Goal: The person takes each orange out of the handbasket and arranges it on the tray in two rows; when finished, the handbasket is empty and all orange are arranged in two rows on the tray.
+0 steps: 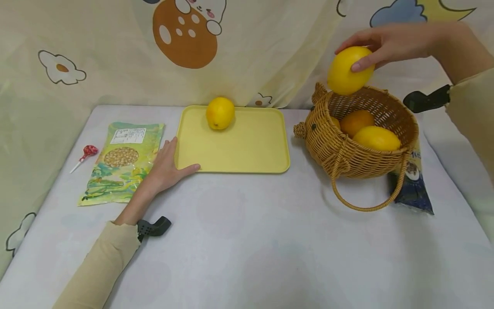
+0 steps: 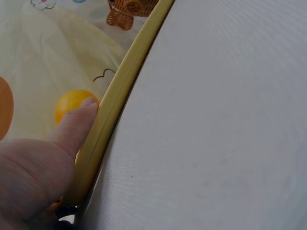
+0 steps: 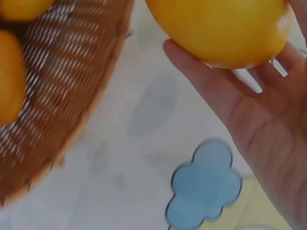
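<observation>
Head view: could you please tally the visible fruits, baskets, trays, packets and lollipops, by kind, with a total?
Fruits: 5 visible, one mostly hidden
Basket: 1
Tray: 1
Packets: 2
Lollipop: 1
Total: 10

Beige sleeves (image 1: 100, 262), black left wrist mount (image 1: 156, 227), apparently perforated, black right wrist mount (image 1: 422, 100)

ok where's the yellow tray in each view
Head: yellow tray, near the centre.
Left wrist: tray edge, slanting from top centre to lower left.
Right wrist: not in it.
Shared landmark: wicker basket, right in head, top in left wrist, left in right wrist.
</observation>
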